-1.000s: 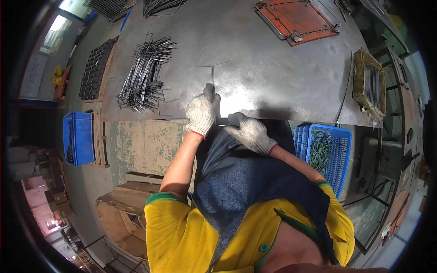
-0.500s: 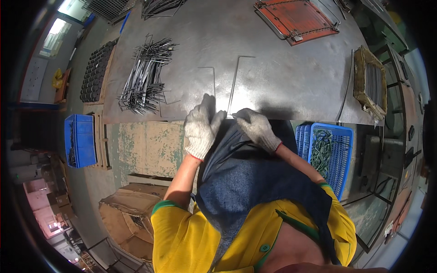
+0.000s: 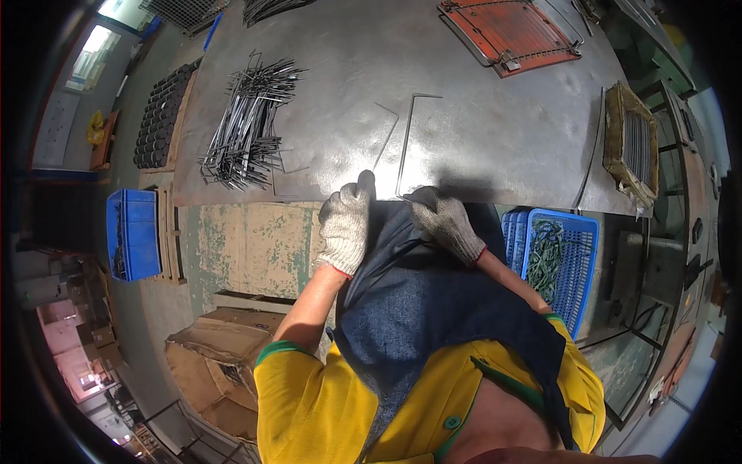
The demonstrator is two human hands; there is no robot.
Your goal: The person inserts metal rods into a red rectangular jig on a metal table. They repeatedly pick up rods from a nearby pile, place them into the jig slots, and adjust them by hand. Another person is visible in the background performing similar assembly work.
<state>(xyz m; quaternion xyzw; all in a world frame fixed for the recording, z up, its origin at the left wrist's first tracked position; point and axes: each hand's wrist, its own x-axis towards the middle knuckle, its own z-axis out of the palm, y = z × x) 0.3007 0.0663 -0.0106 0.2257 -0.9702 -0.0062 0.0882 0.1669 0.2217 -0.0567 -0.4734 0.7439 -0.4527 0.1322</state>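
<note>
Both my hands wear off-white knitted gloves at the front edge of a metal table. My left hand [image 3: 345, 226] is closed, with thumb and fingers pinched at the lower end of a thin bent wire rod [image 3: 386, 139]. That rod leans to the right, its short hooked end pointing back to the left. Beside it stands a second bent wire rod [image 3: 405, 143], longer looking, its top bent to the right. My right hand [image 3: 446, 224] is closed around this one's near end at the table edge. The gripped tips of both rods are hidden by the gloves.
Left on the metal table [image 3: 340, 46] lies a pile of bent wire rods [image 3: 251, 127]. An orange-red rack [image 3: 514, 35] lies far right; a box of rods [image 3: 630, 143] stands at the right edge. Blue baskets [image 3: 568, 309] are below right, a blue bin [image 3: 135, 236] and cardboard box [image 3: 216, 348] left.
The rod at my left hand has swung from nearly upright to leaning right. My left fingers have drawn together around its end. The right hand's rod has hardly moved.
</note>
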